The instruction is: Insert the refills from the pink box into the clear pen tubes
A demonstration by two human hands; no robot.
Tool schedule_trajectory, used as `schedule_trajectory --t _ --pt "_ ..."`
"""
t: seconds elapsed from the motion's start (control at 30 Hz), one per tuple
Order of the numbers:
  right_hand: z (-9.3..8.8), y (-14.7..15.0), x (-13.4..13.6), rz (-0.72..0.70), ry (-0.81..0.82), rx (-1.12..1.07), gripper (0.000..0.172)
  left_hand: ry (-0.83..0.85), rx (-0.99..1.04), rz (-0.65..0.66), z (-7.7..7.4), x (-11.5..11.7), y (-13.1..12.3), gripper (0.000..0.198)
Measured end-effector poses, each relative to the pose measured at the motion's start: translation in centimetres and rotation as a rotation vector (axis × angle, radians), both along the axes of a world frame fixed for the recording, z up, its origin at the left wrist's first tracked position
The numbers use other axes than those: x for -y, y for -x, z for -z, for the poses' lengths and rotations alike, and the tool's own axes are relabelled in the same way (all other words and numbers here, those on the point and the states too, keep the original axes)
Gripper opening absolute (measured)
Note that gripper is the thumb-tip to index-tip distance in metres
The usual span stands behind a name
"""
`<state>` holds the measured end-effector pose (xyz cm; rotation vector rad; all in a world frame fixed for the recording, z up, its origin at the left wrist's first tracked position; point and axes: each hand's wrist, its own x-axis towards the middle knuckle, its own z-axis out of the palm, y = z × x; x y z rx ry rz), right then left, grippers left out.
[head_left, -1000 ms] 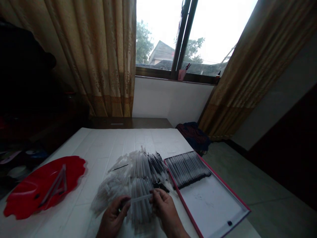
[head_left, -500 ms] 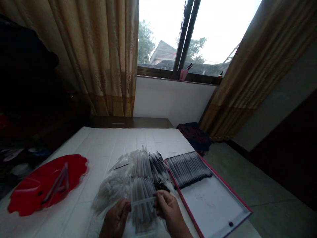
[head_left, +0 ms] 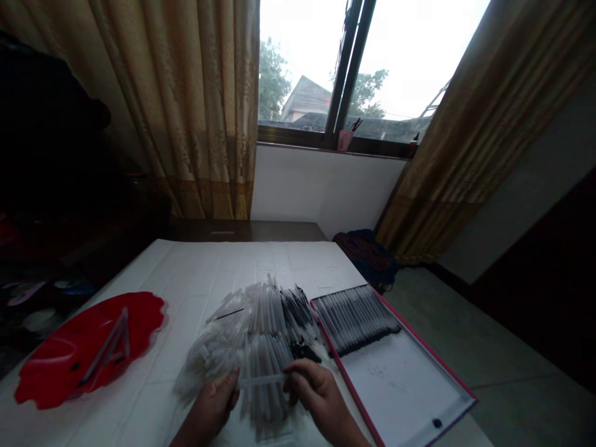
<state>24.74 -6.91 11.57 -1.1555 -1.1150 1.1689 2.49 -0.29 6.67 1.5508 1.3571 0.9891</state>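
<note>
Between my two hands lies a clear plastic tube (head_left: 263, 381), held crosswise over a stack of similar tubes (head_left: 265, 351). My left hand (head_left: 215, 400) pinches its left end, fingers closed. My right hand (head_left: 315, 392) grips the right end between thumb and fingers; that end is partly hidden by them. Thin black sticks (head_left: 298, 310) and small black pieces (head_left: 302, 352) lie just beyond my right hand. More loose clear tubes in plastic wrapping (head_left: 209, 354) spread beyond my left hand.
To the right, a red-rimmed shallow box (head_left: 395, 385) holds a row of clear tubes with black ends (head_left: 356, 318). A red wavy-edged plate (head_left: 46, 372) at left carries a few tubes and black bits. All stand on a white table (head_left: 186, 261), below a window.
Both hands and the tube have shifted slightly left, with the left end now lower. My right fingers have moved a little along the tube's end.
</note>
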Motion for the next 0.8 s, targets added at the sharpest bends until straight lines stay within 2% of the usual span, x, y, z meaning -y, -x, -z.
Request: schedule_trajectory --t 0.17,0.33,0.4,0.5,0.67,0.8 --pt "0.5 0.2 -0.4 0.031 0.147 -0.007 0.022 0.105 0.034 0.187 -2.3 0.8 -0.8 0.057" --pt "0.0 -0.1 0.2 -0.318 0.248 0.136 0.032 0.065 -0.011 0.320 -4.0 0.9 -0.6 0.040" --pt "-0.2 -0.3 0.5 -0.358 0.248 0.249 0.031 0.056 -0.064 0.380 -4.4 0.8 -0.3 0.032" --pt "-0.6 -0.3 0.7 -0.313 0.112 0.490 0.024 0.097 -0.120 0.413 -4.9 0.8 -0.1 0.027" --pt "-1.5 0.5 0.2 -0.228 -0.297 1.071 0.020 0.229 -0.012 0.383 -5.7 0.3 0.2 0.024" --pt "-1.7 0.5 -0.4 -0.101 -0.534 1.375 0.010 0.297 0.090 0.241 -5.6 -1.4 1.2 0.027"
